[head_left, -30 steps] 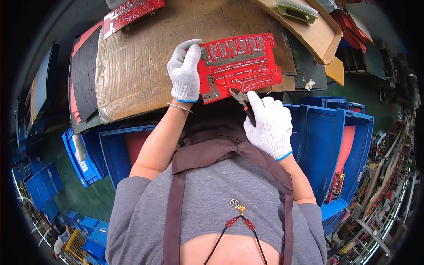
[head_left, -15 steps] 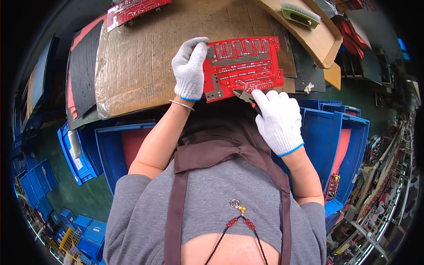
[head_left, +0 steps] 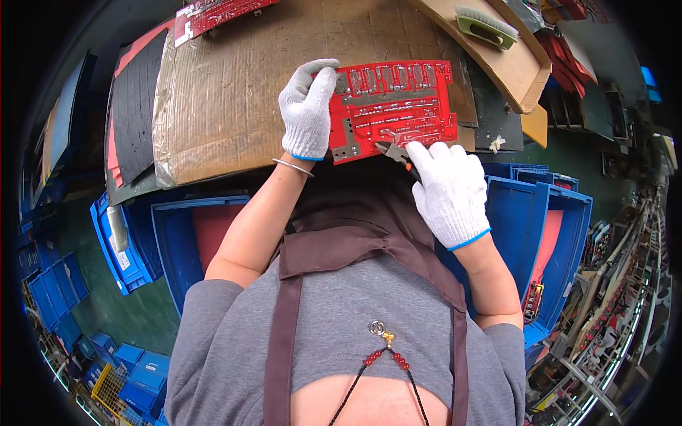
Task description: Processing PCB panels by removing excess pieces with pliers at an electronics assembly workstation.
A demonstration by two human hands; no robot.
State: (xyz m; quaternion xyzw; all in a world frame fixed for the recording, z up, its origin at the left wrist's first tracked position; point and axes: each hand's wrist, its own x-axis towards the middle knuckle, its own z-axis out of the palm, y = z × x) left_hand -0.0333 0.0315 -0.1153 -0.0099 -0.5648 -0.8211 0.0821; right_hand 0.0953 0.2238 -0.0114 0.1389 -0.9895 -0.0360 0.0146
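Observation:
A red circuit board [head_left: 398, 106] is held up in front of me over the table's near edge, its soldered side showing. My left hand [head_left: 308, 110], in a white knit glove, grips the board by its left edge with the fingers curled. In the same kind of glove, my right hand [head_left: 451, 192] is closed round a pair of cutting pliers [head_left: 395, 154] with a dark metal head. The jaws lie against or just over the board's lower edge; whether they touch a solder pin I cannot tell. The handles are mostly hidden in the glove.
Brown cardboard [head_left: 241, 92] covers the table. Another red board [head_left: 220, 18] lies at its far left. A green-backed brush [head_left: 486, 28] rests in a shallow cardboard tray [head_left: 518, 78] at the far right. Blue bins [head_left: 522, 234] stand below the table's near edge on both sides.
Almost nothing differs. The pliers and both gloved hands have shifted by a hair, and the whole view has moved slightly.

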